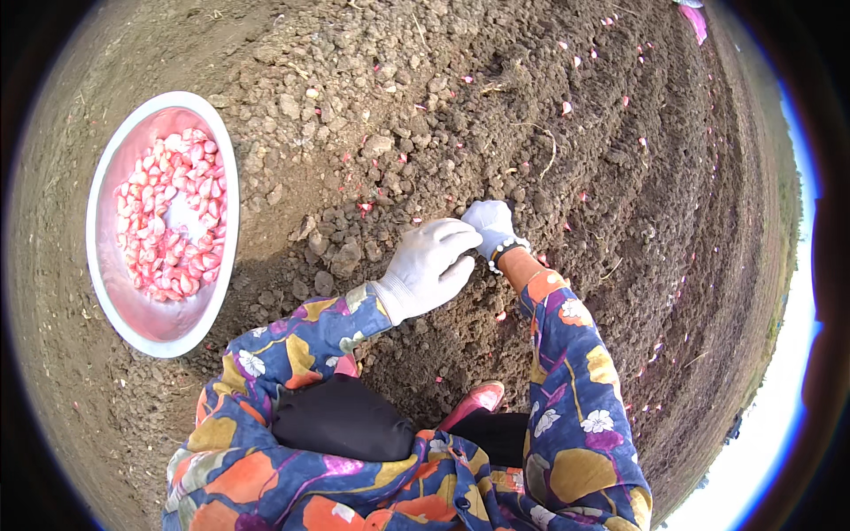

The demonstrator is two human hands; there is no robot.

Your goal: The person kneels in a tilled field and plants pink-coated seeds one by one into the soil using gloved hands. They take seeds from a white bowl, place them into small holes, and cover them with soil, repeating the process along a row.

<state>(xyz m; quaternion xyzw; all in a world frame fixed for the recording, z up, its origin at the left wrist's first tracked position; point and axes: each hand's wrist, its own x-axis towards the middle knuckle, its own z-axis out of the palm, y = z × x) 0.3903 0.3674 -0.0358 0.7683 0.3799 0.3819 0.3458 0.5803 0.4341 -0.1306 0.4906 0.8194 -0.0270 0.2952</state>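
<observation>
My left hand (431,267), in a pale work glove, hovers over the loose soil with its fingers bent. Its fingertips meet the back of my right hand (490,224), and whether anything sits in the palm is hidden. The right hand wears a similar glove, with a white bead bracelet (510,251) at the wrist. It reaches down to the clods, its fingers out of sight beneath it. Pinkish cloves, apparently garlic, dot the soil around: one clove (501,316) lies below the hands, another (417,220) just above the left.
At left stands a metal basin (229,199) holding many pink cloves (174,255). Furrowed soil (637,232) with scattered cloves stretches to the right. A pink boot (479,400) is planted below my hands. Something pink (694,24) shows at the upper right.
</observation>
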